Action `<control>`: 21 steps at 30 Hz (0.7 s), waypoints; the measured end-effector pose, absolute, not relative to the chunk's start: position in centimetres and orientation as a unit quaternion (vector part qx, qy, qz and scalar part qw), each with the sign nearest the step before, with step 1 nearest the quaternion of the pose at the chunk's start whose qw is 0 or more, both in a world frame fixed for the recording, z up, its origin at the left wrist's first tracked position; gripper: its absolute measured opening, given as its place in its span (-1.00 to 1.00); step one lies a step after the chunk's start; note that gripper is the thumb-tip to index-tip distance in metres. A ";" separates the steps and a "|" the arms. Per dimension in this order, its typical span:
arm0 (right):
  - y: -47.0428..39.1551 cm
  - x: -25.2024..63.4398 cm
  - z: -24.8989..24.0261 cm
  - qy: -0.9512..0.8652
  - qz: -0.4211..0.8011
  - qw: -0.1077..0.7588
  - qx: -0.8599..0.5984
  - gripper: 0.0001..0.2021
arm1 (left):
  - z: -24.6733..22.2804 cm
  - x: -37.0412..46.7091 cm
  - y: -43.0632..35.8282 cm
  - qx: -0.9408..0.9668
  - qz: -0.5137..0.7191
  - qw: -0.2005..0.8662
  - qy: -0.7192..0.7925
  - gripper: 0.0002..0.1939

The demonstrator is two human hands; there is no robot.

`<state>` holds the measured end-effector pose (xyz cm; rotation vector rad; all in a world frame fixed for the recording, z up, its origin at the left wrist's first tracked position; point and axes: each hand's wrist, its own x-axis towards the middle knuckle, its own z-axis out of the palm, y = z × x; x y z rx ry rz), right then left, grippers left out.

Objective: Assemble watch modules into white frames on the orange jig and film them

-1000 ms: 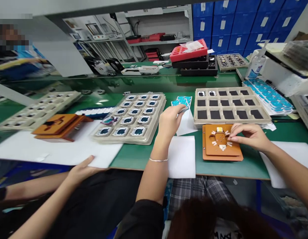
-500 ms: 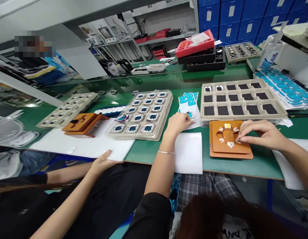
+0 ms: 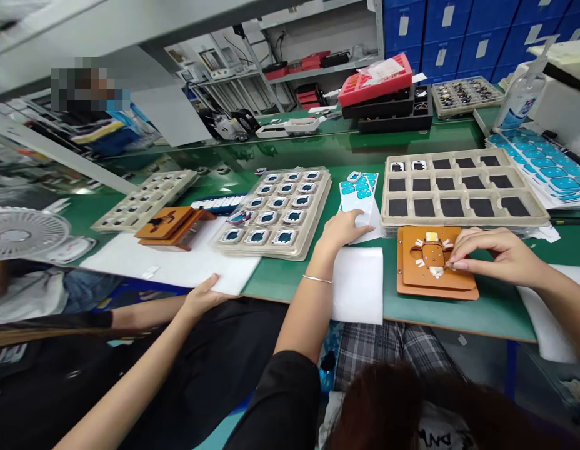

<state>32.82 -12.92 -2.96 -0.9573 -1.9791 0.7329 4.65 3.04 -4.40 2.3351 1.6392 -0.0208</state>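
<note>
My left hand [image 3: 342, 230] lies over the lower part of a sheet of blue stickers [image 3: 360, 186], fingers apart and holding nothing. A small white-framed part [image 3: 354, 177] rests at the far edge of this sheet. My right hand [image 3: 494, 253] is closed in a pinch at the right side of an orange fixture [image 3: 405, 275]. What the fingertips grip is too small to make out. In the fixture sits an orange-brown dotted piece [image 3: 433, 255] with white tabs around it and a yellow patch at its top.
Behind the fixture stands a beige tray [image 3: 463, 220] with dark pads and two white parts. Another tray [image 3: 294, 251] of white-framed parts is at left. A co-worker's hand [image 3: 203, 301] rests at the table edge near a second orange fixture [image 3: 165, 226]. Sticker sheets [image 3: 552, 169] lie right.
The white-framed part has gone from under my left fingers to the sheet's far edge, and those fingers have opened. My right hand keeps its pinch at the fixture. The view has shifted slightly.
</note>
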 end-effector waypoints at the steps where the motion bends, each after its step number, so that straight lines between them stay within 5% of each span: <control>1: -12.9 32.8 -3.0 -0.779 0.294 0.401 -0.382 -0.95 | -4.2 4.8 3.6 0.807 -0.008 0.142 0.573 -0.45; 7: -12.7 32.6 -3.4 -0.771 0.301 0.403 -0.390 -0.91 | -2.2 7.3 10.7 0.782 -0.031 0.129 0.609 -0.71; 16: -12.8 32.3 -3.3 -0.781 0.297 0.402 -0.375 -0.85 | -3.3 7.8 15.8 0.732 -0.058 0.196 0.650 -0.25; 21: -12.8 32.3 -3.2 -0.779 0.300 0.407 -0.370 -0.83 | -4.7 7.8 14.1 0.739 -0.014 0.142 0.658 -0.31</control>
